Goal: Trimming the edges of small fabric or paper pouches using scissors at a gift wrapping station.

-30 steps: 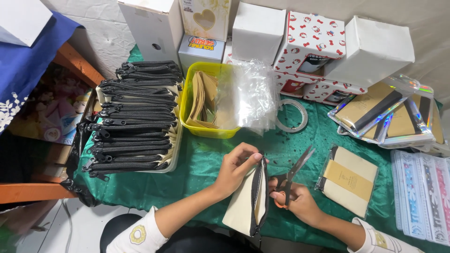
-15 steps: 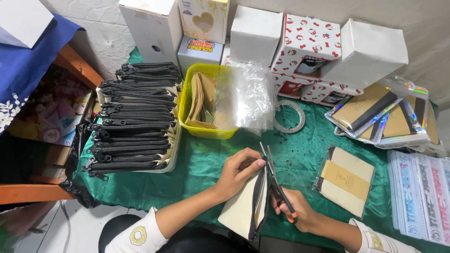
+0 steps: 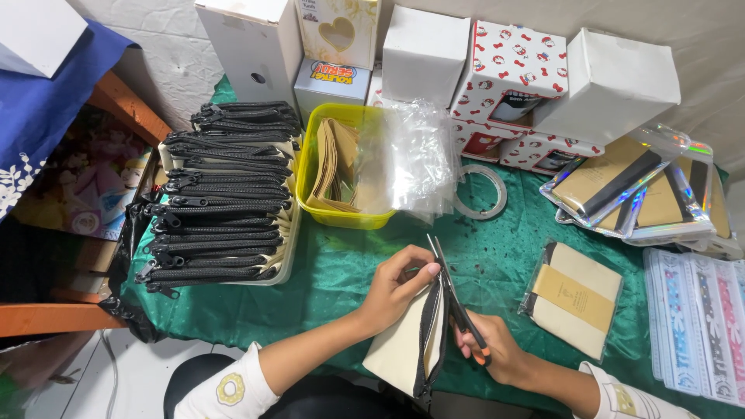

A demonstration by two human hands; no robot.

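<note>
Cream pouch [image 3: 403,349] with black zipper, pinched by left hand [image 3: 392,289] fingers; right hand [image 3: 497,353] fingers gripping scissors [image 3: 456,299].

The right hand [image 3: 500,353] hides the scissors' [image 3: 454,299] handles; the cream pouch's [image 3: 407,349] lower corner runs behind the forearm.

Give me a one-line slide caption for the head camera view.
Left hand steadies a cream zip pouch while the right hand holds scissors at its top edge, over a green cloth.
</note>
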